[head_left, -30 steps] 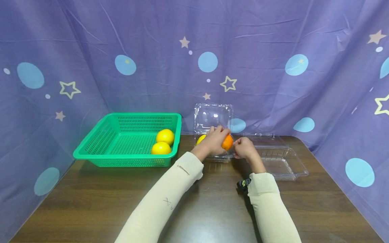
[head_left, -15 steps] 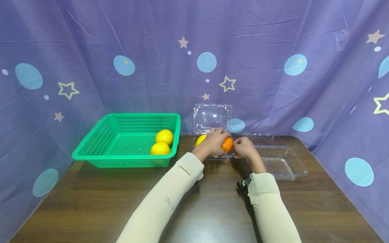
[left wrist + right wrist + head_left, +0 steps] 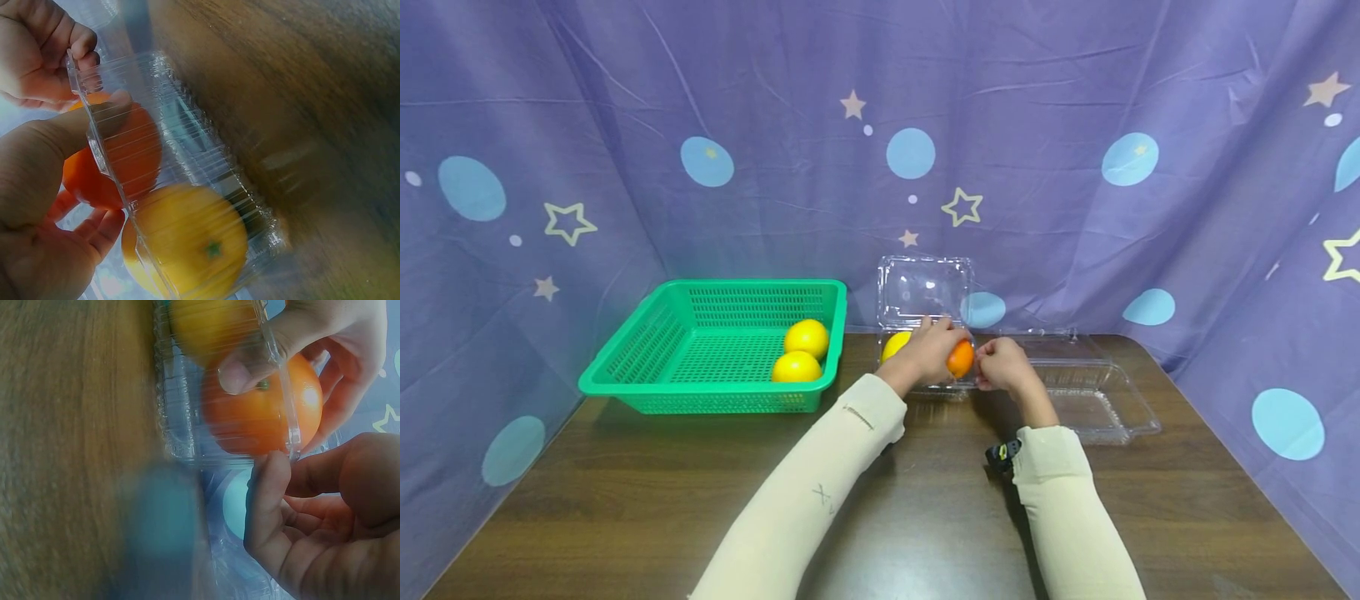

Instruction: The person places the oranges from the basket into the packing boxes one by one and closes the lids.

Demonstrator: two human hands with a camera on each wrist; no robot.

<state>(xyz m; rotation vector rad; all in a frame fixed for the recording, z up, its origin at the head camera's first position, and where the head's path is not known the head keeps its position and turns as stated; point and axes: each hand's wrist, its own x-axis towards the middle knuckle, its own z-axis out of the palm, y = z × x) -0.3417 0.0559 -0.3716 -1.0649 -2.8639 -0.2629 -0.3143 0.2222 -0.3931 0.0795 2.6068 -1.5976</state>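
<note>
A clear plastic clamshell container point(image 3: 904, 292) stands near the curtain with its lid raised. Inside it, my left hand point(image 3: 928, 352) grips an orange point(image 3: 961, 359), thumb reaching over the front rim and fingers behind the fruit. Beside that orange sits a yellow citrus fruit point(image 3: 187, 237), partly covered by my left hand in the head view. My right hand point(image 3: 1002, 365) pinches the container's right rim corner between thumb and finger, close by the orange, as the right wrist view shows.
At left, a green plastic basket point(image 3: 700, 388) holds two yellow citrus fruits point(image 3: 806, 339). Another clear container point(image 3: 1093, 408), with its lid raised, lies to the right of my right hand. The purple curtain point(image 3: 1037, 250) hangs behind the brown table point(image 3: 625, 517).
My left hand and the orange have sunk slightly lower into the container. My right hand keeps its pinch on the rim, nearly still.
</note>
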